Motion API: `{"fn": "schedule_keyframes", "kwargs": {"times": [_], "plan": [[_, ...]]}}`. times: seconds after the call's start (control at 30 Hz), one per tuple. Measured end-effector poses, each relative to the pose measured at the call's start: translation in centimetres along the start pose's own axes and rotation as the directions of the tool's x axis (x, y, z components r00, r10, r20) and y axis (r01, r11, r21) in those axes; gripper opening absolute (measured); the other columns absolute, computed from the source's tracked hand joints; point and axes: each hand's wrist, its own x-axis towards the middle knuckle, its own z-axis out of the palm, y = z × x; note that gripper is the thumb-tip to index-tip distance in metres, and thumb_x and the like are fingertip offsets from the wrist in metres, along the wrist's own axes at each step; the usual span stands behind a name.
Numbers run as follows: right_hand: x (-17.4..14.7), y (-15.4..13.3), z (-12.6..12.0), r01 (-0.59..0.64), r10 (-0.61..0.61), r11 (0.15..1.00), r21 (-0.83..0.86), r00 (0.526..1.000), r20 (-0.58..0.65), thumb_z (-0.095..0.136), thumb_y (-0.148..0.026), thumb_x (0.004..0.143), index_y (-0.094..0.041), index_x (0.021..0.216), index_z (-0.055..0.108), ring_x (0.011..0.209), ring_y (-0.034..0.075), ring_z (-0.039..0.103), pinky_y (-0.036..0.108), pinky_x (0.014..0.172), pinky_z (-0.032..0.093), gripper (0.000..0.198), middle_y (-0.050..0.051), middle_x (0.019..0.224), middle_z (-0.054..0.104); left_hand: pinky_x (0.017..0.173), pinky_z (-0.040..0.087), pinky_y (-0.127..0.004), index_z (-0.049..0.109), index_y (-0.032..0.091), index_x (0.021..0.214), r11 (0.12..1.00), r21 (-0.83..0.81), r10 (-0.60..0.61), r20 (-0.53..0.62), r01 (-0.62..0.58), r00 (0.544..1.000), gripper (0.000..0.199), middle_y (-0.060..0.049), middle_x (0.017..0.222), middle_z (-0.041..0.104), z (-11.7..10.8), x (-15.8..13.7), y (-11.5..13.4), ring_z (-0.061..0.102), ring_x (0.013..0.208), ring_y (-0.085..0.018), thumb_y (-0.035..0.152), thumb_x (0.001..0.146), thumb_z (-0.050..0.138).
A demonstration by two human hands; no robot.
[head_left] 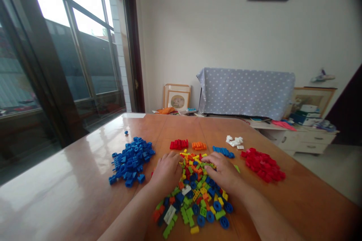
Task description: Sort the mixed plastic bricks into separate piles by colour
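Note:
A mixed pile of toy building bricks (188, 201) in green, yellow, orange, red, blue and white lies in front of me, with blue wheel-like pieces at its near right. My left hand (169, 167) rests palm down on the pile's far left side, fingers stretched forward and their tips partly hidden. On the far right side, my right hand (223, 167) touches the bricks with fingers apart from its thumb. Neither hand shows a brick gripped. Just beyond the hands are rows of red bricks (179, 144), orange bricks (199, 145) and blue bricks (223, 152).
A blue brick heap (132, 160) lies left on the wooden table (82, 180), with a lone blue piece (126, 133) behind it. Red bricks (264, 165) are heaped at the right, near white bricks (234, 141). A low cabinet (305, 141) stands beyond the table.

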Motion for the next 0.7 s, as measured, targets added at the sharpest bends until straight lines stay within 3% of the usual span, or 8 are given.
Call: {"fn": "schedule_keyframes", "kwargs": {"times": [0.2, 0.43, 0.7], "plan": [[0.3, 0.3, 0.8, 0.06, -0.056, 0.992, -0.107, 0.998, 0.041, 0.052, -0.027, 0.094, -0.023, 0.122, 0.069, 0.119, 0.026, 0.054, 0.041, 0.105, 0.04, 0.033, 0.008, 0.128, 0.066, 0.087, 0.043, -0.032, 0.064, 0.02, 0.11, 0.991, -0.028, -0.134, -0.068, 0.132, 0.989, 0.029, -0.01, 0.111, 0.067, -0.3, 0.7, -2.1, 0.061, 0.105, -0.024, 0.017, 0.091, 0.043], [0.9, 1.2, 1.8, 0.047, -0.022, 0.986, -0.162, 0.988, 0.152, 0.041, -0.031, 0.1, -0.025, 0.123, 0.07, 0.133, 0.028, 0.048, 0.046, 0.112, 0.036, 0.038, 0.01, 0.141, 0.058, 0.084, 0.044, -0.029, 0.066, 0.022, 0.104, 0.971, -0.039, -0.238, -0.029, 0.236, 0.971, 0.026, -0.008, 0.106, 0.07, 0.2, 0.9, -2.9, 0.063, 0.102, -0.023, 0.018, 0.088, 0.045], [0.8, 2.1, 2.1, 0.071, -0.067, 0.996, -0.049, 0.994, 0.086, 0.055, -0.02, 0.085, -0.025, 0.098, 0.071, 0.127, 0.025, 0.053, 0.041, 0.107, 0.04, 0.021, 0.006, 0.131, 0.064, 0.082, 0.043, -0.028, 0.068, 0.024, 0.095, 0.973, -0.03, -0.227, 0.02, 0.228, 0.974, 0.022, -0.005, 0.101, 0.072, 0.2, 0.8, -2.7, 0.064, 0.099, -0.023, 0.017, 0.087, 0.049]]}}
